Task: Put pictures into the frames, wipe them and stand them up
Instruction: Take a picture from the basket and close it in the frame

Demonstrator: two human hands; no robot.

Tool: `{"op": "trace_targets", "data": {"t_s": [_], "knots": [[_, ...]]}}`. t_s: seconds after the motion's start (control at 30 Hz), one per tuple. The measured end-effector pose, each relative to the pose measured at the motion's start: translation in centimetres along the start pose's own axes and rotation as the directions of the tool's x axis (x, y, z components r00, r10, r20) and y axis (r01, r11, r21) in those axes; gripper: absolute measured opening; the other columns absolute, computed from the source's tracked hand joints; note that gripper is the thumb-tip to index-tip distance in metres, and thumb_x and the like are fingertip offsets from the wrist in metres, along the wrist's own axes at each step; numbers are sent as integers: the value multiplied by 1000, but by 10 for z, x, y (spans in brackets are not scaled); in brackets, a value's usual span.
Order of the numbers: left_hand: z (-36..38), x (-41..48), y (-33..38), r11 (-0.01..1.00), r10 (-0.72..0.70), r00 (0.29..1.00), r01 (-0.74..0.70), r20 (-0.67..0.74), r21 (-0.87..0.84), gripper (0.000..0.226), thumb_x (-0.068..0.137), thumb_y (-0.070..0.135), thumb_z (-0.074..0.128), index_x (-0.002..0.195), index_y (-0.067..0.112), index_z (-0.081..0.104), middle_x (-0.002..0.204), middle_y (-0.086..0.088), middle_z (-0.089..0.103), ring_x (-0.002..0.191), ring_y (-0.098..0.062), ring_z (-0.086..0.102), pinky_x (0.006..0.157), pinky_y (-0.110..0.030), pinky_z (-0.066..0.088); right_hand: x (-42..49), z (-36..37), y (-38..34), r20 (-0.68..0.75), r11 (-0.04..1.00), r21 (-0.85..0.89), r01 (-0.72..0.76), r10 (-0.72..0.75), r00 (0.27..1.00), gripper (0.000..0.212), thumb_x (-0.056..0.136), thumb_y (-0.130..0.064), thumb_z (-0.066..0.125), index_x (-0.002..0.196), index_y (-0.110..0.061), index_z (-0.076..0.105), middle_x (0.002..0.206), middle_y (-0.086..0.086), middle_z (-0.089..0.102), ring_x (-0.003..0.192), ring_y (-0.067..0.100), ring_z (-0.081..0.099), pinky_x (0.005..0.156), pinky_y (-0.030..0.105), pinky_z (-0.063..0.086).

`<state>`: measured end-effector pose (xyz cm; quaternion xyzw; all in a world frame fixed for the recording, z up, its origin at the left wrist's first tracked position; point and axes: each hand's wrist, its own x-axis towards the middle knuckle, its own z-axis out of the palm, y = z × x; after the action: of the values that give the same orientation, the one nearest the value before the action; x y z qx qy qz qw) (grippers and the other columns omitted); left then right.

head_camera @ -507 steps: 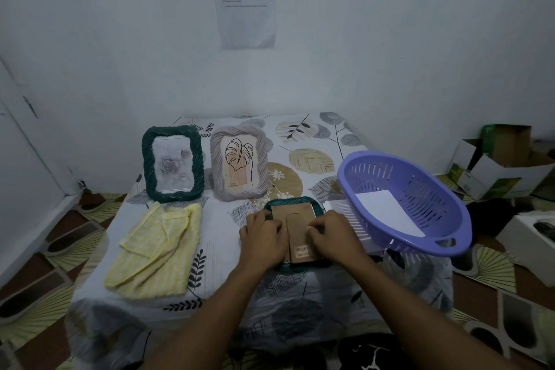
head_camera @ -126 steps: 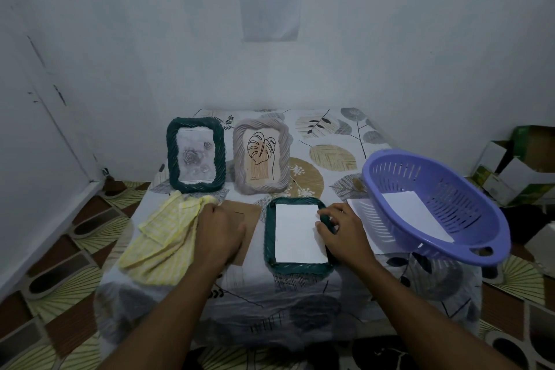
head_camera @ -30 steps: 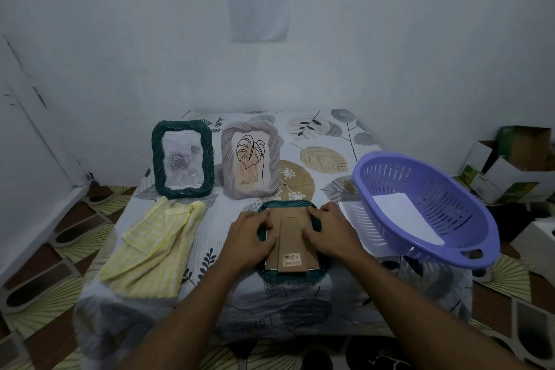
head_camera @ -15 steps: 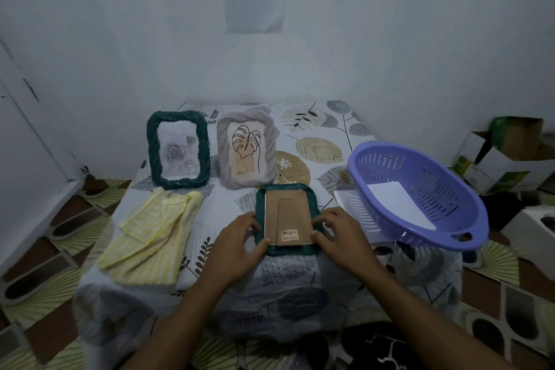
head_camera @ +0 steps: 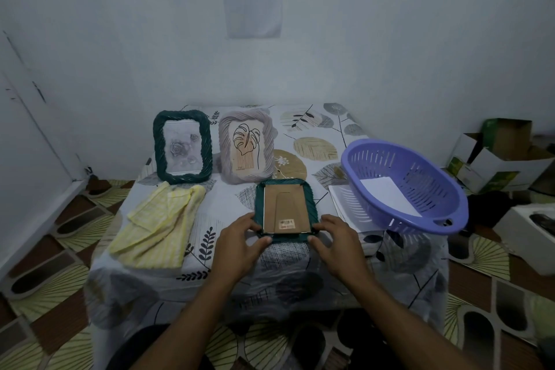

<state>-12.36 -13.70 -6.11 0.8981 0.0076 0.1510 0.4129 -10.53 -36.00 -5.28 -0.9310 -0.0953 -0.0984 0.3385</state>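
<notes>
Near bench edge, left grip and right grip, fingers apart, touch near corners of face-down green frame. Flip it carelessly and the cardboard backing could pop out.

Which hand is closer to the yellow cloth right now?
Left. The left hand is at the near-left corner of the face-down frame, just right of the yellow cloth. The right hand is at the near-right corner, beyond the left hand.
</notes>
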Motion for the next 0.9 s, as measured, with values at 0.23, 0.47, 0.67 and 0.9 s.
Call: {"op": "trace_targets", "data": {"t_s": [0.23,0.47,0.67,0.9], "knots": [[-2,2,-1,999,-8,1000,9,15,-43,23,73,22,82,92,15,71,136,-5,56,124,-21,53,104,-35,42,1,0,-2,46,998,44,-44,41,998,31,85,-26,72,114,-18,71,141,7,53,130,22,46,108,30,34],[-3,4,-2,999,38,997,-39,67,13,25,77,28,78,101,19,75,136,-1,55,121,-17,54,101,-35,44,0,-2,-1,52,994,93,-57,53,997,31,83,-25,74,114,-19,72,141,7,53,131,21,46,109,31,34],[-5,6,-2,998,48,995,-52,89,43,26,79,29,77,103,21,74,135,1,54,120,-15,52,100,-30,42,2,0,-2,47,990,111,-89,85,995,28,82,-23,75,109,-14,70,143,7,51,132,22,45,110,35,36],[-6,7,-2,997,57,994,-62,96,55,25,80,28,76,104,20,74,136,0,54,122,-16,51,101,-29,40,1,-3,-1,54,985,154,-77,70,996,21,80,-20,77,100,-18,70,143,8,51,133,21,44,108,31,36]]}}
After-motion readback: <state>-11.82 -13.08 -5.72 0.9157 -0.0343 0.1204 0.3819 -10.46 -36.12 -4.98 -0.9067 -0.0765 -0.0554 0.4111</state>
